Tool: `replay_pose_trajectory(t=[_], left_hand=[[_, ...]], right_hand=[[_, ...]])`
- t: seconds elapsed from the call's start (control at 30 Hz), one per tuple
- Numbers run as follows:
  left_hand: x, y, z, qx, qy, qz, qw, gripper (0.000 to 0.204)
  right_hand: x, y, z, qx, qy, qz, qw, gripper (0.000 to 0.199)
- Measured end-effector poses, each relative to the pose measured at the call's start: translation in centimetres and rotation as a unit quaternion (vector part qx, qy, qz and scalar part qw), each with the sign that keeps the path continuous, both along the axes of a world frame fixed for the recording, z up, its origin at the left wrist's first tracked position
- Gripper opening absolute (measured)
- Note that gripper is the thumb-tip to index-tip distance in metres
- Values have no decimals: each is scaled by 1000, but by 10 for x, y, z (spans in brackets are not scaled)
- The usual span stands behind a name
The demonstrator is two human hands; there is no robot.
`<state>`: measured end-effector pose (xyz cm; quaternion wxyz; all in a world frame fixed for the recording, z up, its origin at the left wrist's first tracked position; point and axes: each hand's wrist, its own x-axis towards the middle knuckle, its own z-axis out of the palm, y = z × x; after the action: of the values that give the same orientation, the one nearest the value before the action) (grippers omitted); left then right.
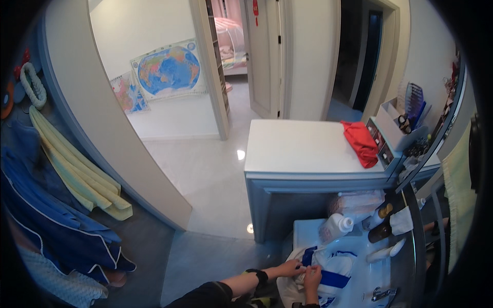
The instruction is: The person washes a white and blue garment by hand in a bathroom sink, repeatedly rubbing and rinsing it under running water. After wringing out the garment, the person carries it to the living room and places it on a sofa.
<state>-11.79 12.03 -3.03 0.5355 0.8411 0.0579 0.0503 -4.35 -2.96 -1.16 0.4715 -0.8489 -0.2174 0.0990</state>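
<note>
A white garment with blue bands [336,280] lies bunched in the pale washbasin [365,255] at the lower right. My left hand [290,268] has its fingers closed on the near left side of the cloth. Close beside it, my right hand [312,280] pinches the same cloth, fingertips almost meeting those of the left. The exact bit of fabric between the fingers is too small to make out. A chrome faucet [384,294] stands to the right of the garment.
A large white bottle [336,228], a brown bottle [379,234] and a white tube [386,252] stand around the basin. Beyond is a white-topped cabinet [298,149] with a red cloth [360,143] and an organizer box [403,126]. Towels [77,169] hang at left.
</note>
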Motion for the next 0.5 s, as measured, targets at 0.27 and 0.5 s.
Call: replay_pose_trajectory(t=[0.27,0.5], left_hand=[[2,1,7,-6,68,-23,997,44],[-1,-2,8,-11,27,5,1000,49]], right_hand=[[3,0,0,-6,-17,5,1000,25],[2,1,4,-13,37,-3,999,24]])
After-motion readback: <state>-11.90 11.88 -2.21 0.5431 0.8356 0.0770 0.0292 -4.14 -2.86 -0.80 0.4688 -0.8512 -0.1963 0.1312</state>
